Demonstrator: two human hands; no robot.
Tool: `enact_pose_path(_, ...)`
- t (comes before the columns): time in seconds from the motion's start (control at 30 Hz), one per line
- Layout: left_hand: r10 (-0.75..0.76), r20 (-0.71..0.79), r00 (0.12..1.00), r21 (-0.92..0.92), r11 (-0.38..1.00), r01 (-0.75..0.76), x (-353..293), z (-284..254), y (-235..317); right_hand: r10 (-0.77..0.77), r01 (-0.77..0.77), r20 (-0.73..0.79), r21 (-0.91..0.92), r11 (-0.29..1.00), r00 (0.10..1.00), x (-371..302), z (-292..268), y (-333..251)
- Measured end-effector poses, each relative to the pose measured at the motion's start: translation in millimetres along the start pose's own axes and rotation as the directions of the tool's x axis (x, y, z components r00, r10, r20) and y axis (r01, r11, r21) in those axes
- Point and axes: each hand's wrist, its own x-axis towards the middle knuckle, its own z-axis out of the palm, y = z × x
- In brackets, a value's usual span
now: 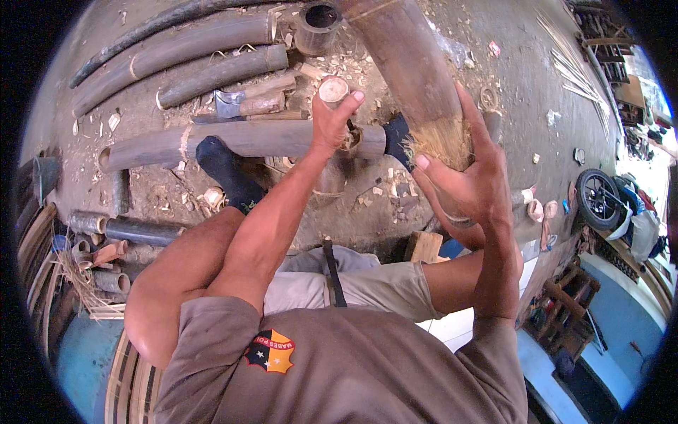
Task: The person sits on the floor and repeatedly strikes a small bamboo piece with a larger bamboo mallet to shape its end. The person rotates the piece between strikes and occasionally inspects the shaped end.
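Note:
My left hand (330,126) is closed round a chisel (333,90), its pale, round wooden handle end facing up. Below the fist, the dark blade meets a notch in a long bamboo pole (268,138) lying crosswise on the floor; the tip is hidden. My right hand (477,177) grips the near end of a thick brown bamboo length (413,74), thumb on one side and fingers on the other. That end is frayed into straw-coloured fibres, and the length slants up beyond the top edge. My dark-socked feet (220,161) rest against the pole.
Several bamboo poles (191,44) lie at the far left, beside an upright hollow bamboo section (318,28). Chips litter the floor. A wooden block (424,247) sits by my right thigh. A wheel (599,198) and thin strips (575,71) are at the right, bamboo offcuts (109,281) at the left.

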Motion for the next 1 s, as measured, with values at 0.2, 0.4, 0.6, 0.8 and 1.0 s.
enact_pose_path(0.2,-0.001,0.087,0.996,0.126,0.992,-0.01,12,1,-10,-0.162,0.165,-0.098,0.023,0.986,0.982,19,2,2)
enact_pose_path(0.4,-0.122,0.071,0.99,0.023,0.992,0.121,17,-6,-9,-0.257,0.261,-0.136,0.011,0.965,0.957,35,8,9)
enact_pose_path(0.6,-0.147,0.011,0.989,0.012,0.989,0.146,28,6,-11,-0.183,0.176,-0.065,-0.109,0.978,0.981,51,24,19)
enact_pose_path(0.8,-0.088,0.025,0.996,0.153,0.985,0.084,32,1,-17,-0.008,0.075,0.153,-0.439,0.895,0.988,77,13,-7)
enact_pose_path(1.0,-0.16,0.044,0.986,0.158,0.976,0.151,33,-7,-30,0.032,0.007,0.092,-0.403,0.915,0.995,71,29,8)
